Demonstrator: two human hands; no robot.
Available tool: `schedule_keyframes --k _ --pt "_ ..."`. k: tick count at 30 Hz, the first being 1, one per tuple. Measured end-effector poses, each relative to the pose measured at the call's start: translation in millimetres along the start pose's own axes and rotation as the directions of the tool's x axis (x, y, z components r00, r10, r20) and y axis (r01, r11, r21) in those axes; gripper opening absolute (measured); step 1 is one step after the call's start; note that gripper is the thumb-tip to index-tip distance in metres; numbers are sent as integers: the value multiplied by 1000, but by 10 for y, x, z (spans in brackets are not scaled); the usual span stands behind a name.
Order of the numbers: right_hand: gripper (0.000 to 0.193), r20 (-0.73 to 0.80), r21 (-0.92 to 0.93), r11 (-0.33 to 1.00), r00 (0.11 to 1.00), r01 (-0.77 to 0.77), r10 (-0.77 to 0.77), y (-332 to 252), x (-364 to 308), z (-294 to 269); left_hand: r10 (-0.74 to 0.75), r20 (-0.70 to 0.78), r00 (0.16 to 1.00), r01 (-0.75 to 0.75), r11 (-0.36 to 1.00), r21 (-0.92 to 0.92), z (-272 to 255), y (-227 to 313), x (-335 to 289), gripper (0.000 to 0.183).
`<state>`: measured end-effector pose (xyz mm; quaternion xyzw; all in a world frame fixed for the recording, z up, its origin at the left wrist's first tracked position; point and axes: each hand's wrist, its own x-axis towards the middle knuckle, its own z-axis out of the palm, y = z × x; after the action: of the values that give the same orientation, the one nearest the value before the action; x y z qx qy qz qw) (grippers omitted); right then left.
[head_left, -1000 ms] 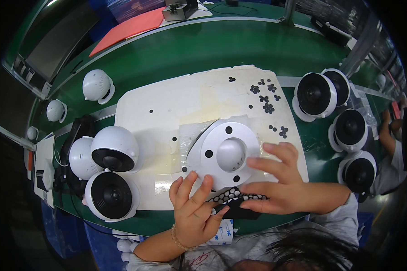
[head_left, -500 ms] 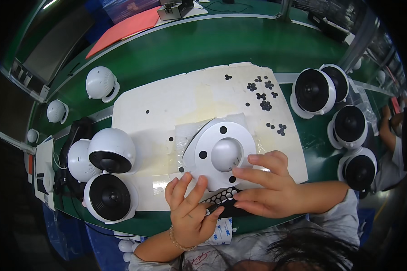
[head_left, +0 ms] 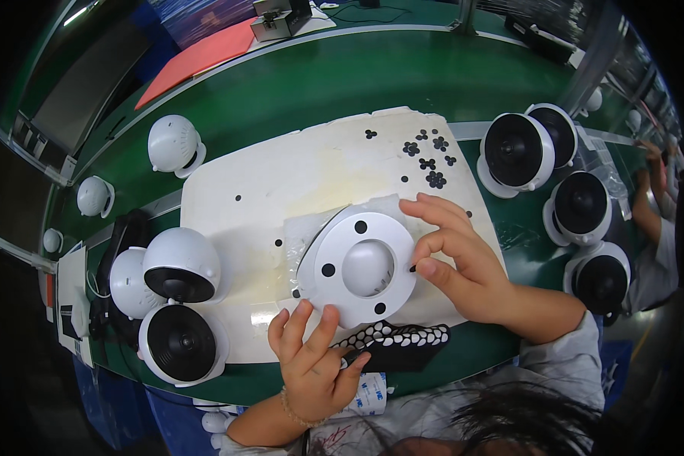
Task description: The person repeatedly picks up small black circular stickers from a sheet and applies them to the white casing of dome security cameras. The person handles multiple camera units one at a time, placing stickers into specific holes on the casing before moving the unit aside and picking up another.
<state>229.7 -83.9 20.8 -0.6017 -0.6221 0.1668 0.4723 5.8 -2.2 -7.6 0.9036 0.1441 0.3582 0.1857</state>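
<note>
A white ball-shaped camera lies with its ring-shaped base (head_left: 399, 242) facing up. Three round black pads sit on that ring, one of them a black pad (head_left: 328, 270) at its left. My right hand (head_left: 463, 258) pinches a small dark round pad (head_left: 413, 268) between thumb and finger beside the ring's right edge. At the near left edge, fingers of my left hand (head_left: 311, 353) reach to the base. Its thumb and forefinger are closed on a slim black-and-silver object (head_left: 348, 360), mostly hidden. Next to it lies a black sheet of pads (head_left: 403, 353) with rows of white circles.
Several black pads (head_left: 435, 180) cluster on the worn white board (head_left: 243, 232). White cameras with black fronts stand at left, such as one camera (head_left: 181, 343), and at right, such as another camera (head_left: 515, 150). A person's arm (head_left: 650, 220) shows at far right.
My right hand has moved away from the black sheet, up to the ring's right side, bringing a small pad. More of the sheet now shows. My left hand stays at the base.
</note>
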Motion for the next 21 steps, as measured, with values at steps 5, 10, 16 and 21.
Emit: schedule_keyframes --k 5,10,16,21 --pt "11 6 -8 1000 1000 25 -25 -1 16 0 -8 14 1000 8 1000 0 1 -6 -7 22" --pt "10 -5 -55 997 999 47 -48 -12 24 8 -2 11 1000 2 1000 -7 -5 -3 2 21" --pt "11 -25 12 1000 999 23 -23 14 18 32 -6 20 1000 6 1000 -1 -8 -1 7 21" --pt "12 -25 44 999 1000 10 -9 19 19 36 -7 13 1000 7 1000 -2 -1 0 4 21"
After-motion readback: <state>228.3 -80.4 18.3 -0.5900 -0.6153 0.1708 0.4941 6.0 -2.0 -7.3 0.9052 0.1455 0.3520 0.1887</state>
